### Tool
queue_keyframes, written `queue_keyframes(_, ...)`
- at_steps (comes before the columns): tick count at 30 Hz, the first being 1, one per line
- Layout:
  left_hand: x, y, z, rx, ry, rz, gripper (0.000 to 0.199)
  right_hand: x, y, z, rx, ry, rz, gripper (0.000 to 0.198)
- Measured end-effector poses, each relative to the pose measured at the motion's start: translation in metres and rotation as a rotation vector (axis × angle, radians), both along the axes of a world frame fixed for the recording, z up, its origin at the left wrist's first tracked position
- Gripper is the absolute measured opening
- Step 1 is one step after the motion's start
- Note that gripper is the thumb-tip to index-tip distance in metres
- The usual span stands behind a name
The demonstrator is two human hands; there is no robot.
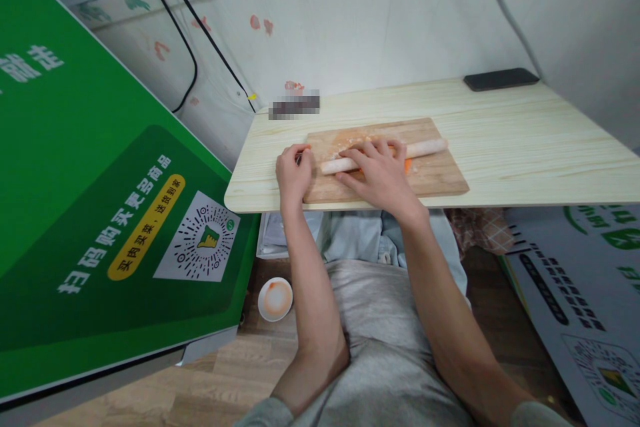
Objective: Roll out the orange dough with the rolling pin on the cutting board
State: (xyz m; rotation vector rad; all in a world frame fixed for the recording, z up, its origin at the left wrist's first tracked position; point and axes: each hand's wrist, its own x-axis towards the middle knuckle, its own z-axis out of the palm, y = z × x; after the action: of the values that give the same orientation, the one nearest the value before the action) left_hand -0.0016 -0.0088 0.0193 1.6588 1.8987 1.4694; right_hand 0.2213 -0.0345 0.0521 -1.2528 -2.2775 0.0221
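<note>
A pale wooden rolling pin (427, 148) lies slantwise across a wooden cutting board (440, 177). My right hand (383, 173) rests over its middle, the fingers spread and bent over the far side. Beneath the pin and that hand, a bit of something flat and orange (409, 165) shows; most of it is hidden. At the board's left edge, my left hand (295, 173) is closed with thumb and fingers curled together. A small orange spot shows at its fingertips, but what it pinches is too small to make out. Orange smears and whitish crumbs mark the board's far part.
The board sits on a light wood-grain table (540, 147) against a stained wall. A black phone-like slab (501, 79) lies at the back right; a blurred-out item (294, 105) is at the back left. Below, a white bowl (275, 299) with orange residue stands near a green panel (125, 213).
</note>
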Motion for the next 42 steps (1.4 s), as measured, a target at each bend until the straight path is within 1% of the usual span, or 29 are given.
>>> queue_keyframes(18,0.0006,-0.0003,-0.0009,0.006,0.001,0.000,0.021,-0.0020,-0.0014,0.0031,-0.013,-0.027,-0.027,0.043)
queue_keyframes(33,0.0001,-0.0008,-0.0001,0.009,0.017,0.001,0.021,-0.0037,-0.0006,0.0006,0.013,-0.002,-0.036,0.041)
queue_keyframes(42,-0.0002,-0.0013,0.0002,0.002,-0.001,-0.004,0.020,-0.0040,-0.0017,0.0037,-0.003,-0.052,-0.052,0.042)
